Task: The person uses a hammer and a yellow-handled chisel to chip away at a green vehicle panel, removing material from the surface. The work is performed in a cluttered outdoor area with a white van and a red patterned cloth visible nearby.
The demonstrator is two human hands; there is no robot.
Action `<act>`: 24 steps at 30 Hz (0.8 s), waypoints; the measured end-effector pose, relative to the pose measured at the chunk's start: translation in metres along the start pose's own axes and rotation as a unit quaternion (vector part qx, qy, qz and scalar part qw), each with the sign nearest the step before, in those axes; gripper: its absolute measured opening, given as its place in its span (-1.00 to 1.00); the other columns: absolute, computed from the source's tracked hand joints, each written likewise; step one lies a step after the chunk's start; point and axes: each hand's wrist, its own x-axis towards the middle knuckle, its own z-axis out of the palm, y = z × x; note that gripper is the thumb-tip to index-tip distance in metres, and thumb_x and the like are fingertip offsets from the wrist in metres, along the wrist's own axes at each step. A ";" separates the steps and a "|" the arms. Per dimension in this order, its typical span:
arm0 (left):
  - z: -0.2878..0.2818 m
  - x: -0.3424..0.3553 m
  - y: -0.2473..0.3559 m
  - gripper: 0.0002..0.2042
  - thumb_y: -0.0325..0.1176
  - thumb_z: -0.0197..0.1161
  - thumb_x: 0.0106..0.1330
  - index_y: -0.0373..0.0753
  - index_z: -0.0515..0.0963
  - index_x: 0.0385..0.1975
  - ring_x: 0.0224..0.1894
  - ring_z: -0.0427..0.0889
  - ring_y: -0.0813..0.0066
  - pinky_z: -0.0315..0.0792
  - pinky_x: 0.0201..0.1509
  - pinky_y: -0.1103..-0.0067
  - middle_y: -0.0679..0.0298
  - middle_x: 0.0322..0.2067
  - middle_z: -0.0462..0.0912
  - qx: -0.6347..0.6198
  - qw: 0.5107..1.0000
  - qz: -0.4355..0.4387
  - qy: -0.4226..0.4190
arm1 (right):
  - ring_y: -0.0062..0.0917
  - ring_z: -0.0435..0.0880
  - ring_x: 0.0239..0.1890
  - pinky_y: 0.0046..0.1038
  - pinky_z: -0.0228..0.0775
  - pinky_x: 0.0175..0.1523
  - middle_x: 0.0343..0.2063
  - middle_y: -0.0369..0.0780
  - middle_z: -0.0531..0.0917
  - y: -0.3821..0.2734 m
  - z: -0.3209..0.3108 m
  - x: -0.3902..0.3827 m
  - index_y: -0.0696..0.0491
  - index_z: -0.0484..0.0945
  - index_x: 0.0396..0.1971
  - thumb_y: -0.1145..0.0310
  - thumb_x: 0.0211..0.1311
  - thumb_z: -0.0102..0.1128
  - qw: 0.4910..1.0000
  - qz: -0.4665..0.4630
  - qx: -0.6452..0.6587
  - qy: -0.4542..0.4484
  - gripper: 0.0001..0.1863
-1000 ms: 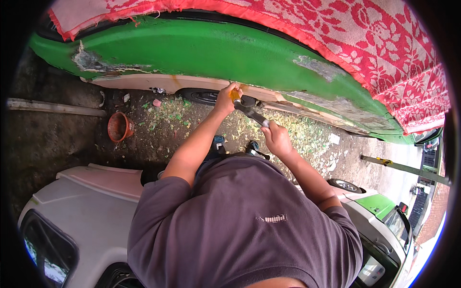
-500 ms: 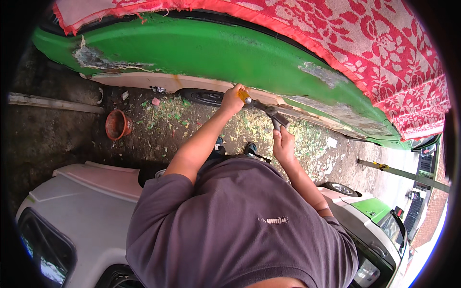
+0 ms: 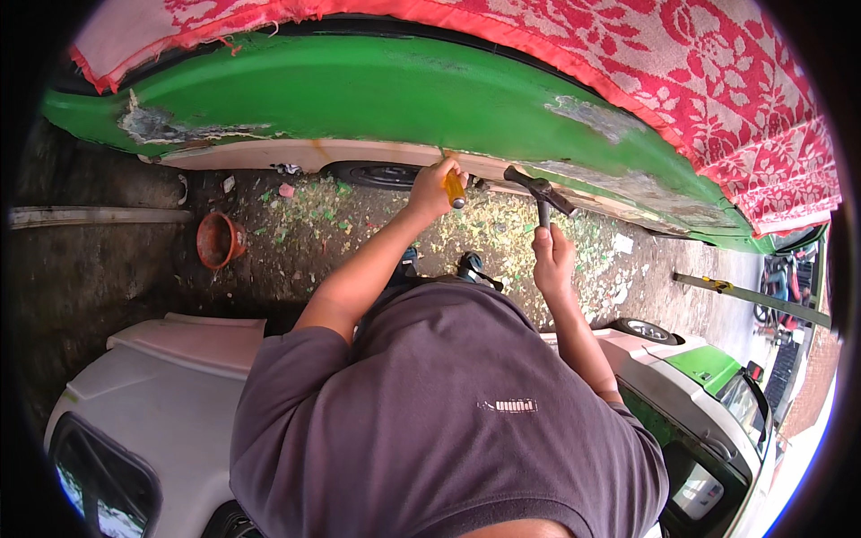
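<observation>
My left hand (image 3: 434, 189) is closed around a yellow-handled tool (image 3: 455, 190) with a metal cap on its butt end. It looks like a screwdriver or a chisel; I cannot tell which. Its far end points at the lower edge of the green car body (image 3: 395, 103), where a pale strip runs below the paint. To the right, my right hand (image 3: 555, 255) grips a hammer (image 3: 543, 193) by the handle. The dark hammer head is apart from the yellow handle, close to the car's lower side.
Red floral cloth (image 3: 664, 67) drapes over the green car. Paint chips litter the ground (image 3: 314, 220) around my feet. An orange bucket (image 3: 215, 240) lies tilted at left, near a metal bar (image 3: 99, 216). Behind me stands a white and green vehicle (image 3: 695, 386); a post (image 3: 762, 300) extends at right.
The hammer head has moved right, away from the yellow handle it was beside. My right hand has shifted right with it. My left hand keeps its hold near the same spot.
</observation>
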 end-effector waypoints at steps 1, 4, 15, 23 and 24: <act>0.001 0.001 -0.002 -0.76 -0.28 0.30 0.28 -0.26 0.39 -0.42 -0.51 0.55 0.28 0.40 -0.37 0.45 0.16 -0.58 0.52 -0.001 1.000 0.003 0.001 | -0.46 0.34 -0.68 -0.33 0.19 -0.52 -0.75 -0.16 0.41 -0.001 0.001 0.000 0.18 0.39 -0.54 0.11 0.45 0.00 1.000 -0.001 0.012 -0.005 -0.54; 0.004 0.001 -0.010 -0.78 -0.32 0.29 0.29 -0.27 0.38 -0.41 -0.46 0.62 0.27 0.44 -0.34 0.45 0.12 -0.55 0.56 0.016 1.000 -0.004 -0.010 | -0.45 0.34 -0.68 -0.31 0.19 -0.52 -0.76 -0.13 0.39 -0.004 0.003 0.000 0.19 0.38 -0.55 0.14 0.44 0.02 0.999 0.003 0.032 -0.004 -0.56; 0.002 -0.013 -0.044 -0.82 -0.42 0.21 0.30 -0.29 0.35 -0.45 -0.33 0.71 0.18 0.53 -0.27 0.42 0.13 -0.38 0.71 0.058 0.984 0.164 0.027 | -0.07 0.46 -0.63 -0.18 0.26 -0.47 -0.73 0.00 0.42 0.001 0.012 -0.005 0.18 0.38 -0.50 0.12 0.41 0.07 0.995 -0.034 -0.043 -0.079 -0.58; 0.003 -0.006 -0.040 -0.78 -0.34 0.16 0.36 -0.29 0.35 -0.47 -0.36 0.69 0.22 0.50 -0.26 0.46 0.14 -0.36 0.74 -0.006 0.995 0.094 0.032 | -0.20 0.56 -0.60 -0.23 0.37 -0.50 -0.64 -0.17 0.51 0.017 0.031 -0.006 0.07 0.50 -0.42 0.09 0.28 0.18 0.939 -0.276 -0.150 -0.138 -0.68; 0.002 -0.004 -0.041 -0.77 -0.32 0.16 0.37 -0.30 0.34 -0.46 -0.37 0.67 0.27 0.49 -0.24 0.49 0.13 -0.34 0.74 -0.015 0.998 0.058 0.024 | -0.23 0.57 -0.60 -0.25 0.37 -0.52 -0.63 -0.19 0.53 0.018 0.032 -0.004 0.06 0.48 -0.47 0.09 0.27 0.19 0.939 -0.278 -0.146 -0.138 -0.67</act>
